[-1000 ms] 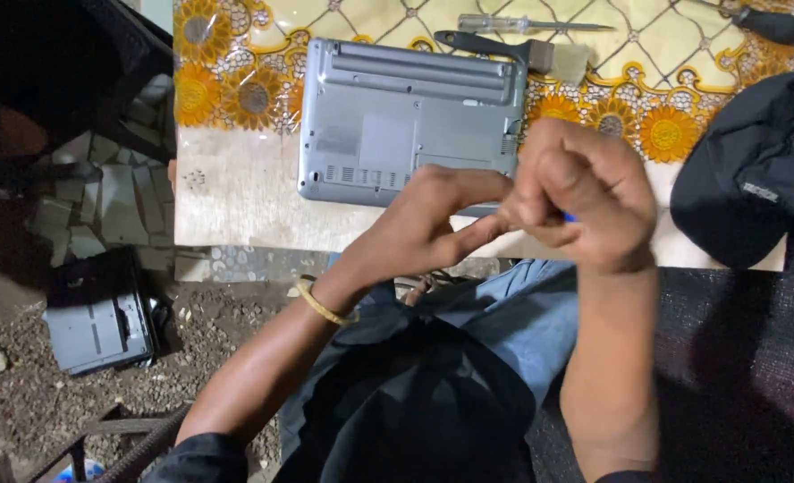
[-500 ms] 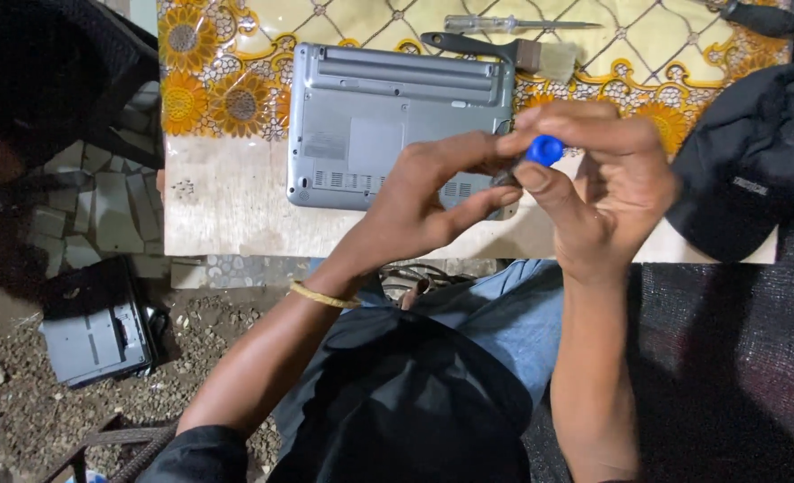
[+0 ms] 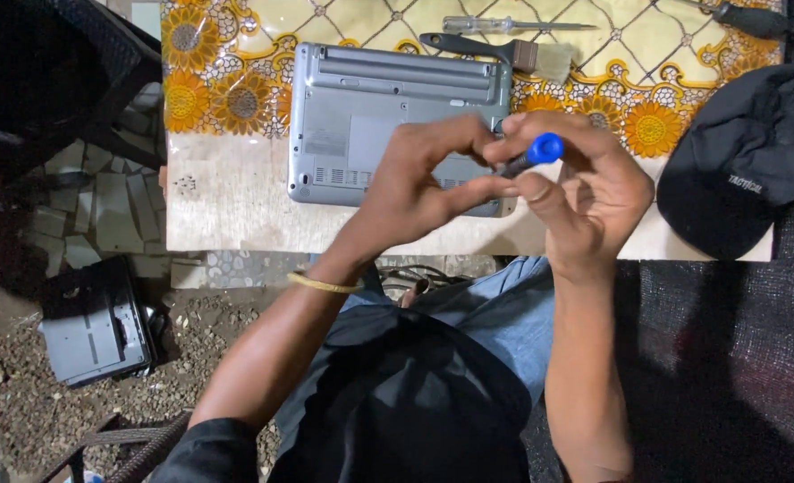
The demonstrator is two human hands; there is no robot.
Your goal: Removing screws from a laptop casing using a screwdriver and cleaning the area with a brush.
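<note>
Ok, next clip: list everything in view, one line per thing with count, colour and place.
small laptop: 1, silver-grey, upside down on the table, behind the hands
blue-capped screwdriver: 1, blue cap with dark shaft, held between both hands
paintbrush: 1, black handle with pale bristles, beyond the laptop
clear-handled screwdriver: 1, clear handle, far edge of the table
black-handled screwdriver: 1, black, far right corner
cap: 1, black, right end of the table
tablecloth: 1, cream with orange flowers, over the table
device: 1, grey and black, on the gravel at left
bangle: 1, yellow, left wrist
left hand: 1, pinching the screwdriver's shaft
right hand: 1, fingers around the blue cap
</note>
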